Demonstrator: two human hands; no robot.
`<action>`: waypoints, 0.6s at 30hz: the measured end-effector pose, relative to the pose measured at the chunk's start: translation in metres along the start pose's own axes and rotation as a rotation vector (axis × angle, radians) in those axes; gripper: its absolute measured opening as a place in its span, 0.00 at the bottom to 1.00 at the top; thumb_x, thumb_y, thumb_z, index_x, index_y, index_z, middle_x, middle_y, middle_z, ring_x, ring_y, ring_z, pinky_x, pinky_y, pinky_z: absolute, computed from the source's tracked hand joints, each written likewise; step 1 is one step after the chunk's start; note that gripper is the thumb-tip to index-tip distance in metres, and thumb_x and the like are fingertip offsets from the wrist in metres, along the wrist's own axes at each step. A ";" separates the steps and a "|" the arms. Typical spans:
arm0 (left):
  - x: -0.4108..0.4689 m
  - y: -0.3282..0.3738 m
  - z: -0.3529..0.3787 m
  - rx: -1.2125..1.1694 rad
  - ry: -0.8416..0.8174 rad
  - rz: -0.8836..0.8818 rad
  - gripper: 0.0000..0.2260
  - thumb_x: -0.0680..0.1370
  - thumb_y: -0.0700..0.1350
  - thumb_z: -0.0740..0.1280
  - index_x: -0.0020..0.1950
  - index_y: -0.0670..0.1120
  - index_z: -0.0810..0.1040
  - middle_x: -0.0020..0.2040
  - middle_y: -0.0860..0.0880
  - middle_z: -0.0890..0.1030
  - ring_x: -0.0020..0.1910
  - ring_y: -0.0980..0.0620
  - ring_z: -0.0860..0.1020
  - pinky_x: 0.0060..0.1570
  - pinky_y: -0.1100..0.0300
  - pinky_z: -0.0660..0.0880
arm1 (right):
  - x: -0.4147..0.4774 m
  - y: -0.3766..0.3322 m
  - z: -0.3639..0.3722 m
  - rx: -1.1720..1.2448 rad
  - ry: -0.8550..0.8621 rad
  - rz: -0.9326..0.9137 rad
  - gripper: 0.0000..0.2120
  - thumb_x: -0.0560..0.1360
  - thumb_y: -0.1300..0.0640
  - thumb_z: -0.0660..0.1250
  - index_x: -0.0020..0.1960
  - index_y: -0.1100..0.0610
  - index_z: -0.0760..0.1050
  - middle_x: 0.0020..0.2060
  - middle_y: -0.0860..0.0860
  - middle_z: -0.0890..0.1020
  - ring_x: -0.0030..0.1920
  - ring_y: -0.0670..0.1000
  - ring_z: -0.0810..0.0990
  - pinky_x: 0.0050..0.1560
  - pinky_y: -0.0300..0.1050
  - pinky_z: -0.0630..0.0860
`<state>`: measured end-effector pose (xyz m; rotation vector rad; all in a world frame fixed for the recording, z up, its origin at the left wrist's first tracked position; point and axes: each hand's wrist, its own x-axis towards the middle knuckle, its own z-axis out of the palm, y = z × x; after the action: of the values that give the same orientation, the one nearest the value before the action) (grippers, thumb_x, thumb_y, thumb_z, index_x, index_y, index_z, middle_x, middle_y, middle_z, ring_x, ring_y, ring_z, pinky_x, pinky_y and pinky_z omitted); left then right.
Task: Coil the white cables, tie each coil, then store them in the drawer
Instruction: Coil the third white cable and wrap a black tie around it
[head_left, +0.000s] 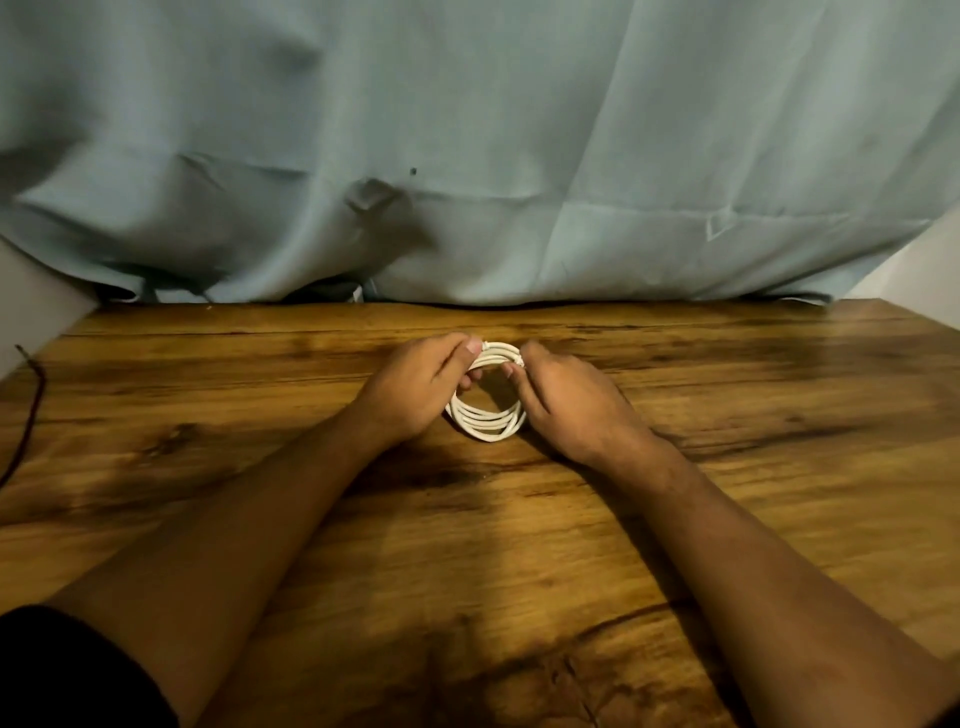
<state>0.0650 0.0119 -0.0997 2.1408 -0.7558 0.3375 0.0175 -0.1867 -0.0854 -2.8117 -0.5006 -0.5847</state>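
Pale blue cloth (519, 130): hangs creased behind the far edge.
Wooden worktop (727, 519): brown, strongly grained.
Left hand (410, 389): grip pinched on the coil's upper left.
Right hand (566, 410): grip clamped on its upper right.
White cable coil (488, 423): several loops, mid-worktop, between both hands.
Dark cord (28, 405): at the left edge.

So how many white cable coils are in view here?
1. The white cable coil is at the middle of the table, pinched at its far side by the left hand and the right hand. Others may be hidden behind the curtain.
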 end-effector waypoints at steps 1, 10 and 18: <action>0.001 0.001 0.000 -0.095 -0.013 -0.042 0.17 0.87 0.51 0.57 0.43 0.53 0.78 0.37 0.53 0.81 0.37 0.55 0.79 0.45 0.51 0.75 | 0.000 -0.001 0.000 -0.002 0.002 0.000 0.16 0.86 0.44 0.52 0.57 0.55 0.70 0.47 0.58 0.84 0.47 0.64 0.82 0.42 0.55 0.75; -0.005 0.007 0.000 0.217 -0.010 0.120 0.15 0.87 0.53 0.55 0.70 0.52 0.73 0.47 0.50 0.84 0.46 0.48 0.82 0.45 0.54 0.76 | -0.001 -0.001 -0.002 -0.020 0.033 0.012 0.16 0.86 0.44 0.52 0.57 0.55 0.70 0.46 0.57 0.84 0.45 0.62 0.82 0.40 0.52 0.72; -0.001 0.012 0.001 0.605 -0.055 0.160 0.13 0.86 0.53 0.55 0.68 0.49 0.64 0.51 0.44 0.83 0.47 0.37 0.81 0.40 0.50 0.70 | -0.001 0.001 0.002 0.016 0.024 0.052 0.15 0.87 0.44 0.52 0.56 0.54 0.70 0.46 0.56 0.84 0.46 0.62 0.82 0.39 0.50 0.67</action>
<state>0.0565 0.0060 -0.0937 2.6636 -0.9462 0.6609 0.0174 -0.1880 -0.0875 -2.7903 -0.4247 -0.6013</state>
